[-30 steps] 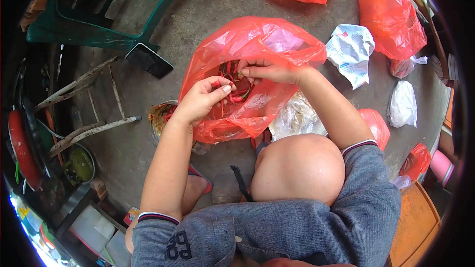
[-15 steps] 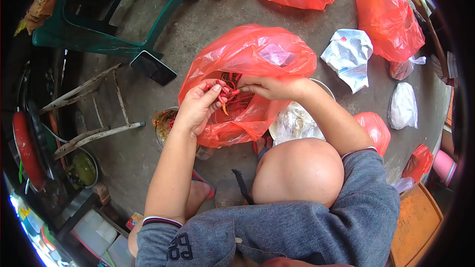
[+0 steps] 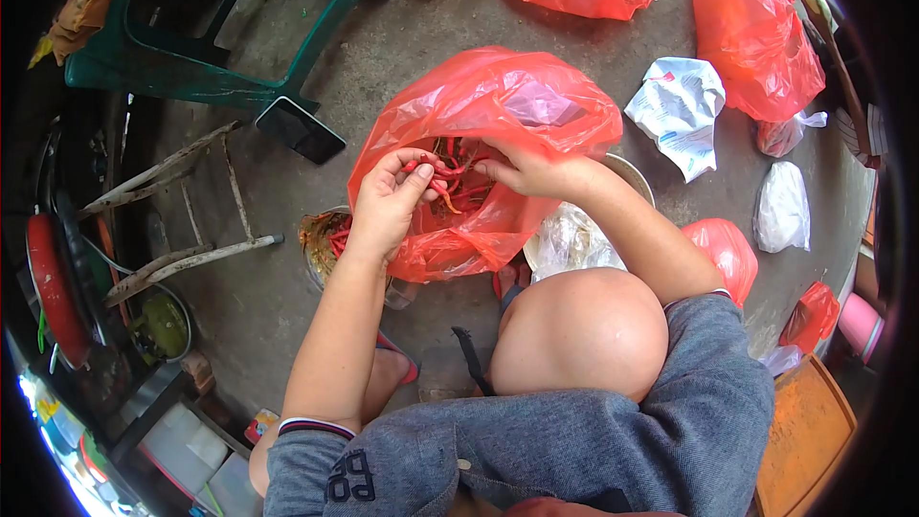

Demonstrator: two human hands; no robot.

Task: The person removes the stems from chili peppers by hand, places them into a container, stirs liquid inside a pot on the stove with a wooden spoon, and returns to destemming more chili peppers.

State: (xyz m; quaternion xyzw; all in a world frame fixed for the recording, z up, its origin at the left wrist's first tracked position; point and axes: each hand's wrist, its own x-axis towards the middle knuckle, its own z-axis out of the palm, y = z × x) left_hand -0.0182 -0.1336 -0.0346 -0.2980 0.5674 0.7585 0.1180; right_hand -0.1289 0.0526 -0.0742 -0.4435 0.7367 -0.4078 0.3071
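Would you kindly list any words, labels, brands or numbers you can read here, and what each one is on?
"PDR", as far as it reads: large letters on the grey garment, seen upside down and partly cut off.
White printed wrapper on the floor: bluish print, too small and crumpled to read.
Green plastic chair: embossed letters at the top edge, cut off, unreadable.

Seated over a concrete floor, you work both hands inside an open red plastic bag: your left hand pinches red chillies, your right hand grips another. A phone lies at ten o'clock from the bag, crumpled paper at three.
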